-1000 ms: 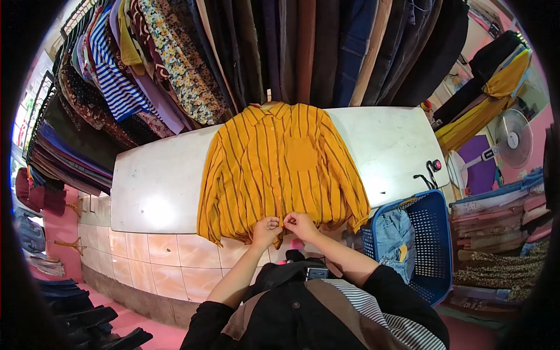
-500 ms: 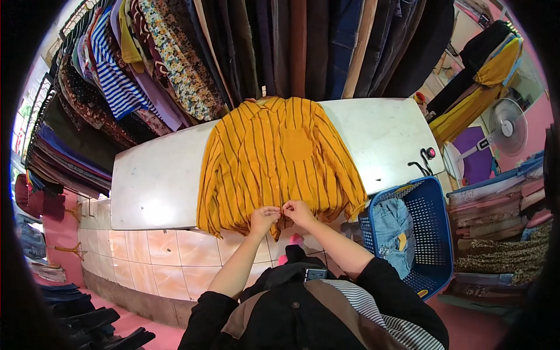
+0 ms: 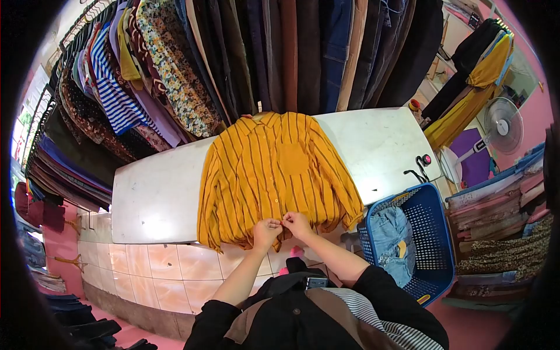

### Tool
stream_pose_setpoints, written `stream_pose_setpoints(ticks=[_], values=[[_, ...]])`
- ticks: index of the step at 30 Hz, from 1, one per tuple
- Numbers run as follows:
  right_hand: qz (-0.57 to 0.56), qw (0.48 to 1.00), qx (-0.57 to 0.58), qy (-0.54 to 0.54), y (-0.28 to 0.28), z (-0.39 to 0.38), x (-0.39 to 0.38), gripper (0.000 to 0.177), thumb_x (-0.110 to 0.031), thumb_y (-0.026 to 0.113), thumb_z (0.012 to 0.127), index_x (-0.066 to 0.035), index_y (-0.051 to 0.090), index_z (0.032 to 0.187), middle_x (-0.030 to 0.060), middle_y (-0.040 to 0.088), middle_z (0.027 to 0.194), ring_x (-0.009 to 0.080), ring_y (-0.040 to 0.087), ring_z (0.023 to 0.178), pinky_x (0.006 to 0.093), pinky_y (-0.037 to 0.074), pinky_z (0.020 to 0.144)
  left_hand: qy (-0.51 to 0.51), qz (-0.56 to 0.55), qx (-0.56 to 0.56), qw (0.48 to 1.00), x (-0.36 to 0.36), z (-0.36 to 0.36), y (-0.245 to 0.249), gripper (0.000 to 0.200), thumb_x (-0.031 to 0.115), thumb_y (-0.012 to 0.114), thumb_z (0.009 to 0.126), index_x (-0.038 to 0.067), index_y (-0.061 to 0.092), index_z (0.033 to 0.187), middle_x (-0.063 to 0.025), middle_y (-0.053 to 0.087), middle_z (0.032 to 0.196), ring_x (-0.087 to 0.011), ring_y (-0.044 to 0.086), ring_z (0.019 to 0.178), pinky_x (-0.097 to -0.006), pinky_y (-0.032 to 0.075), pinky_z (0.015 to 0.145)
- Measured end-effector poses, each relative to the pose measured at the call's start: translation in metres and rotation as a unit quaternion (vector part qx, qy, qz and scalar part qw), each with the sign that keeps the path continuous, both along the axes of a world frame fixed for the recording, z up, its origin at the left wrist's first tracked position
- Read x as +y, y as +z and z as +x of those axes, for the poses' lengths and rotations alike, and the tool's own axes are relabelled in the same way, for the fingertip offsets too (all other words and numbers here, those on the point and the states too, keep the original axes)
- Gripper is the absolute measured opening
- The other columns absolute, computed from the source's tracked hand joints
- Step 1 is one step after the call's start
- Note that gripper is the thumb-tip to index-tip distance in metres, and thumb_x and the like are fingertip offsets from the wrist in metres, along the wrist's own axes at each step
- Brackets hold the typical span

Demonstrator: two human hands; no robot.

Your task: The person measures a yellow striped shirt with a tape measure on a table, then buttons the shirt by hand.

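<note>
A mustard-yellow shirt [image 3: 248,175] with dark stripes and a chest pocket lies front up on the white table [image 3: 157,186], collar at the far side. Its lower hem hangs over the near edge. At the bottom of the button front, my left hand [image 3: 267,232] pinches the shirt's edge. Close beside it, almost touching, my right hand [image 3: 296,224] also pinches the front edge. Any button between the fingertips is too small to make out.
A blue plastic basket [image 3: 436,239] holding folded light-blue jeans [image 3: 392,239] stands at the table's right end. Dark hanging trousers [image 3: 303,58] line the back, with shirts on racks at left. A fan [image 3: 503,125] stands at right.
The whole scene sits slightly lower as the head view tilts up. Both hands keep their pinch at the same spot on the shirt front, with hardly any movement.
</note>
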State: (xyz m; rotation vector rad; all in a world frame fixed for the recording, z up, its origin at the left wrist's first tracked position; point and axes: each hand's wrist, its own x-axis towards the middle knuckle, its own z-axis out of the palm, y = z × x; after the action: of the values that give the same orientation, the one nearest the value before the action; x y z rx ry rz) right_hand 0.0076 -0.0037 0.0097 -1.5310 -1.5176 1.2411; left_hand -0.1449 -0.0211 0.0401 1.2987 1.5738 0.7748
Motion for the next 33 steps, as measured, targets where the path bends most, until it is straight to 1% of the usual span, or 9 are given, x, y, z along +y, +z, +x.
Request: stream_pose_setpoints(ticks=[10,12,16,18,20,26,27,29,33], values=[[-0.049,0.980,0.162,0.106,-0.019,0.016,0.005,0.018,-0.003,0.065,0.081,-0.003,0.053,0.095,0.0087,0.060,0.075,0.0200,0.061,0.066,0.0305,0.047,0.062,-0.094,-0.267,-0.299,0.911,0.019,-0.033,-0.033,0.016,0.006,0.066,0.084,0.005,0.060,0.099,-0.0044,0.067,0.087,-0.0119,0.064,0.076,-0.0224,0.051,0.069],[0.037,0.993,0.045,0.100,-0.011,0.021,0.004,0.018,-0.007,0.065,0.081,-0.005,0.055,0.095,0.0081,0.059,0.075,0.0216,0.060,0.068,0.0322,0.046,0.063,-0.105,-0.278,-0.317,0.901,0.019,-0.041,-0.027,0.014,0.006,0.066,0.086,0.007,0.060,0.098,-0.0032,0.067,0.089,-0.0103,0.064,0.078,-0.0215,0.051,0.069],[0.312,0.915,-0.253,0.030,0.014,0.049,0.022,0.021,-0.011,0.064,0.078,-0.007,0.057,0.096,0.0112,0.060,0.082,0.0297,0.060,0.075,0.0400,0.046,0.065,-0.193,-0.236,-0.201,0.931,0.024,-0.080,-0.040,0.011,0.004,0.065,0.085,0.003,0.063,0.095,-0.0046,0.068,0.085,-0.0120,0.064,0.073,-0.0240,0.051,0.067],[0.321,0.881,-0.347,-0.013,0.030,0.067,0.029,0.024,-0.014,0.064,0.075,-0.008,0.059,0.096,0.0120,0.061,0.089,0.0320,0.059,0.081,0.0447,0.046,0.069,-0.239,-0.218,-0.145,0.935,0.019,-0.099,-0.046,0.008,0.003,0.063,0.082,0.003,0.065,0.090,-0.0061,0.068,0.081,-0.0128,0.064,0.068,-0.0249,0.052,0.063],[0.255,0.873,-0.415,-0.014,0.046,0.081,0.031,0.025,-0.019,0.065,0.075,-0.008,0.060,0.097,0.0128,0.061,0.096,0.0335,0.060,0.085,0.0453,0.047,0.072,-0.285,-0.290,-0.040,0.913,0.015,-0.104,-0.029,0.014,0.009,0.065,0.079,0.005,0.069,0.092,-0.0055,0.070,0.084,-0.0108,0.065,0.072,-0.0243,0.051,0.065],[-0.100,0.872,-0.461,0.132,0.036,0.095,0.071,0.029,-0.029,0.062,0.079,-0.005,0.064,0.094,0.0155,0.065,0.099,0.0338,0.063,0.093,0.0448,0.051,0.079,-0.323,-0.319,-0.059,0.889,0.012,-0.111,-0.067,0.023,0.021,0.066,0.084,0.008,0.070,0.103,-0.0017,0.071,0.089,-0.0110,0.065,0.078,-0.0259,0.052,0.067],[-0.171,0.851,-0.467,0.171,0.053,0.091,0.081,0.029,-0.029,0.060,0.080,-0.003,0.064,0.094,0.0163,0.066,0.099,0.0338,0.064,0.094,0.0450,0.052,0.081,-0.299,-0.272,-0.050,0.913,0.023,-0.115,-0.055,0.024,0.021,0.066,0.084,0.008,0.069,0.104,-0.0027,0.071,0.089,-0.0116,0.065,0.077,-0.0264,0.052,0.067],[-0.092,0.891,-0.426,0.127,0.072,0.079,0.103,0.027,-0.027,0.060,0.081,-0.003,0.066,0.091,0.0179,0.067,0.096,0.0333,0.064,0.093,0.0445,0.051,0.081,-0.246,-0.175,-0.038,0.953,0.063,-0.118,-0.009,0.027,0.022,0.065,0.084,0.008,0.068,0.107,-0.0048,0.070,0.087,-0.0128,0.065,0.076,-0.0276,0.052,0.068],[0.140,0.900,-0.412,0.025,0.076,0.045,0.173,0.030,-0.019,0.064,0.081,-0.006,0.059,0.108,0.0143,0.058,0.113,0.0336,0.052,0.111,0.0464,0.044,0.091,-0.079,0.104,0.268,0.955,0.143,-0.137,0.037,0.044,0.021,0.068,0.079,0.006,0.060,0.119,-0.0146,0.062,0.114,-0.0264,0.060,0.101,-0.0383,0.047,0.089]])
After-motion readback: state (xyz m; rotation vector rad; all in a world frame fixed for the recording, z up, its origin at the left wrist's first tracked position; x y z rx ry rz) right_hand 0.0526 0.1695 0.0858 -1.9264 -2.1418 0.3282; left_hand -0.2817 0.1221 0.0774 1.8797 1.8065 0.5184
